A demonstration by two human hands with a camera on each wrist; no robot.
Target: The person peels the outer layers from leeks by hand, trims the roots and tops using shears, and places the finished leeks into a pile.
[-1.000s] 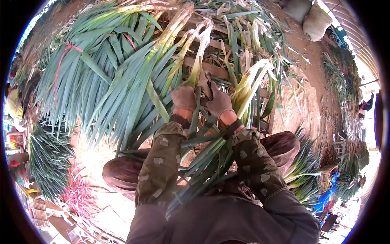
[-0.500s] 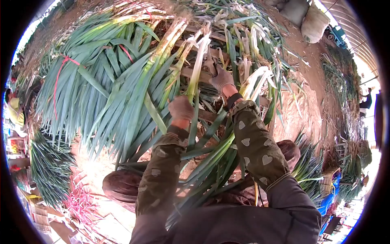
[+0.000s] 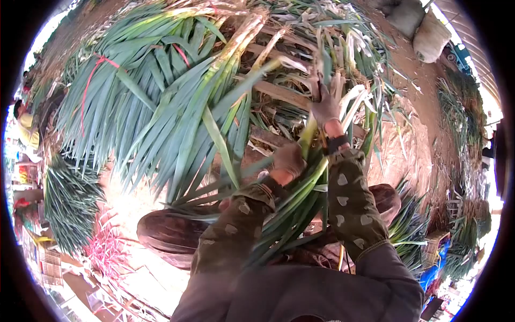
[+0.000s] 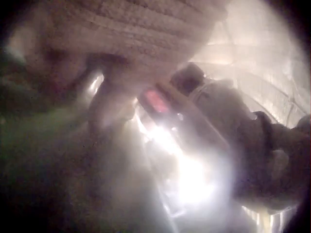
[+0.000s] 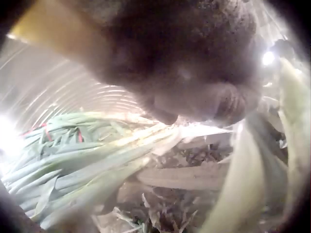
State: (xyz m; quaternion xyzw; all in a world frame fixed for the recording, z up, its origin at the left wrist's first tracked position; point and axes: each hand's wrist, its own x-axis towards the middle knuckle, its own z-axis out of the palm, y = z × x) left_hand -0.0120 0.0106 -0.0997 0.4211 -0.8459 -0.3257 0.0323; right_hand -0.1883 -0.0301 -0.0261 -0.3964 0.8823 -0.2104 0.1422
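The left hand (image 3: 289,160) is low in front of the knees, its gloved fingers curled round the green part of a leek (image 3: 308,134) whose pale yellow stalk points up toward the right hand. Blurred close-up, the left wrist view shows the glove (image 4: 141,39) but not the grip clearly. Farther forward, the right hand (image 3: 326,110) grips a narrow dark tool (image 3: 317,88) beside the leek stalks. Its curled fingers (image 5: 228,104) hang above leek stalks in the right wrist view. A long blurred leaf (image 3: 252,80) slants across the pile left of the hands.
A large leek heap (image 3: 123,91) with red ties lies at left, beside wooden slats (image 3: 279,92). More leeks (image 3: 70,198) and pink strings (image 3: 107,249) are on the floor at lower left. Sacks (image 3: 432,37) stand at upper right; a person in yellow (image 3: 27,129) is at far left.
The left hand has moved right and closer to the body. The right hand has shifted right with the tool. The white-stalked leek that stood by the left hand is no longer there.
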